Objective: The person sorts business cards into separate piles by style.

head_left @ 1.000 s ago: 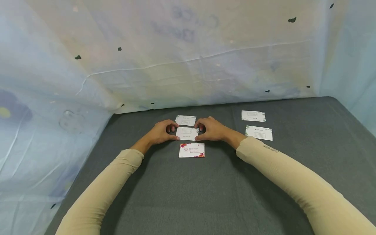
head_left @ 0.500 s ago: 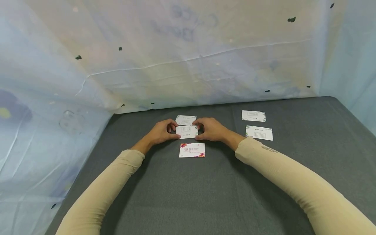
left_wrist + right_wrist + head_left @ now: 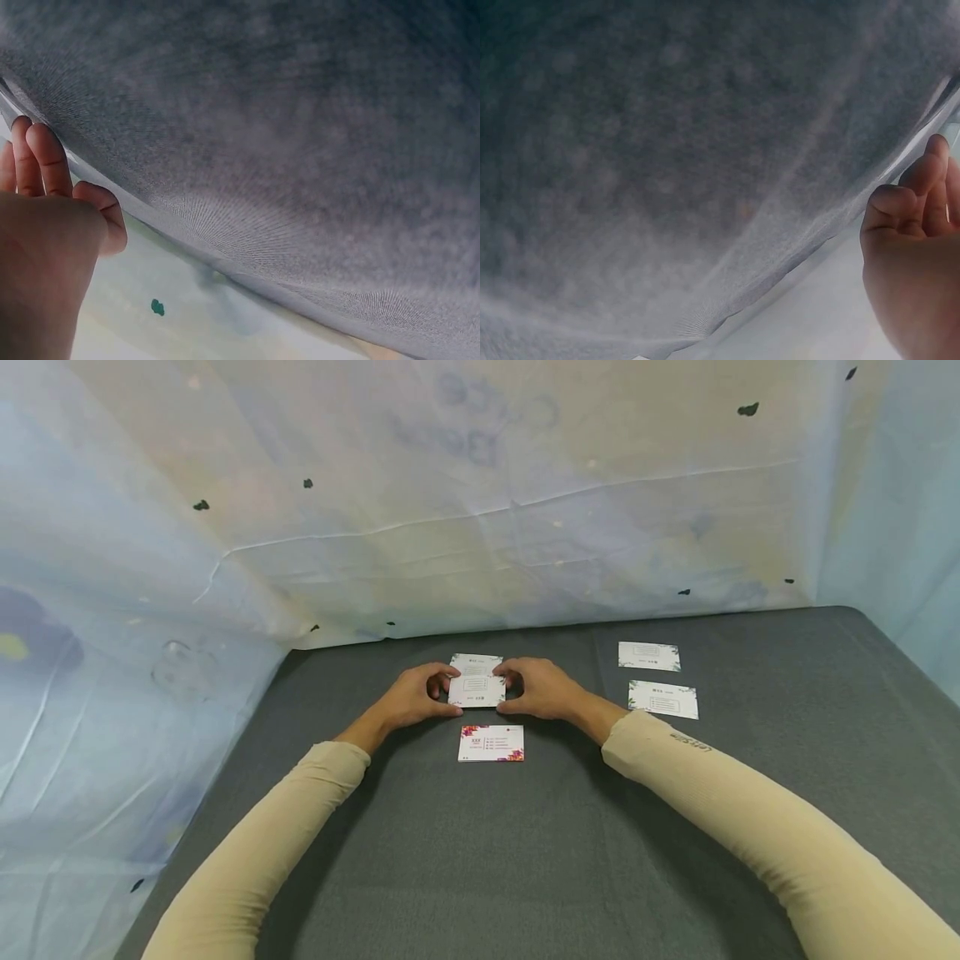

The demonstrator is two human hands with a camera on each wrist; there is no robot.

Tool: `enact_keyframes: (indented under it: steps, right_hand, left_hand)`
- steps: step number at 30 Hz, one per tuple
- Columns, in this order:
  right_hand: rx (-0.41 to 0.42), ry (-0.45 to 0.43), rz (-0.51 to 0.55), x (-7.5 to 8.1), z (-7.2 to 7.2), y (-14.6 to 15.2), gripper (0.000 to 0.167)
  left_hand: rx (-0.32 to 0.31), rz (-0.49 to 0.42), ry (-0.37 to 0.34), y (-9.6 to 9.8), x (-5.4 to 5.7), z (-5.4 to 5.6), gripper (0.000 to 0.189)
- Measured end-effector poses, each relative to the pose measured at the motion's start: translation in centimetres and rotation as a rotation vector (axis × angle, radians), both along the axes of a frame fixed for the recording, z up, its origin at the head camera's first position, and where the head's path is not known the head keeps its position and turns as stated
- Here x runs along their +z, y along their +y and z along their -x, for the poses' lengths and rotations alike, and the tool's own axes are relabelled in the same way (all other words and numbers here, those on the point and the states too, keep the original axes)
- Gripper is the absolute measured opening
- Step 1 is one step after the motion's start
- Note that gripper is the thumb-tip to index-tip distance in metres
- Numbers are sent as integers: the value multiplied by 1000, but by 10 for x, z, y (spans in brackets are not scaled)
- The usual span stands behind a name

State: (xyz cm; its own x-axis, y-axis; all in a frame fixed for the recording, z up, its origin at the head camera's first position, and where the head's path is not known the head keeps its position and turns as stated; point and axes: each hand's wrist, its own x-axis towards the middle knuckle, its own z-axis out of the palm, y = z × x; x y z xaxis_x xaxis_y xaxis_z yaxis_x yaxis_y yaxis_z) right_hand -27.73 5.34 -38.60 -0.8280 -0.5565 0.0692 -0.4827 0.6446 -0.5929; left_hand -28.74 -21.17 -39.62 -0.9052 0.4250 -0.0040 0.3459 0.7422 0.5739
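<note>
A white business card (image 3: 477, 692) with a leafy border lies between my two hands in the head view. My left hand (image 3: 411, 695) grips its left edge, thumb at the near corner and fingers at the far one. On the opposite edge my right hand (image 3: 547, 689) holds it the same way. Its far edge meets or overlaps a similar white card (image 3: 477, 660) behind it; which of the two cannot be told. Closer to me lies a card with red and orange flowers (image 3: 491, 743). Both wrist views show curled fingers, with no card visible.
Two more white cards lie to the right, one farther back (image 3: 648, 656) and one nearer (image 3: 663, 699), close to my right sleeve. Dark grey cloth (image 3: 480, 860) covers the table. A pale patterned sheet (image 3: 480, 560) hangs along the back and sides.
The gripped card has moved away from me, up to the card behind it, and the gap to the flowered card has grown. Both hands have moved only slightly with it.
</note>
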Motion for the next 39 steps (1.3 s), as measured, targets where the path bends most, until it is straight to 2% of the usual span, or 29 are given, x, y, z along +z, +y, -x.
enact_keyframes:
  steps: [10,21,31,39]
  right_hand:
    - [5,20,-44,0,-3,-1,61]
    - [-13,101,-119,1,-8,7,59]
    - [24,118,-58,-1,-16,27,58]
    - [57,133,-42,-1,-26,47,58]
  left_hand:
    - [7,12,42,0,3,-5,58]
    - [33,30,48,17,7,-14,59]
    - [11,52,67,37,17,-29,58]
    - [-16,36,51,52,18,-36,62]
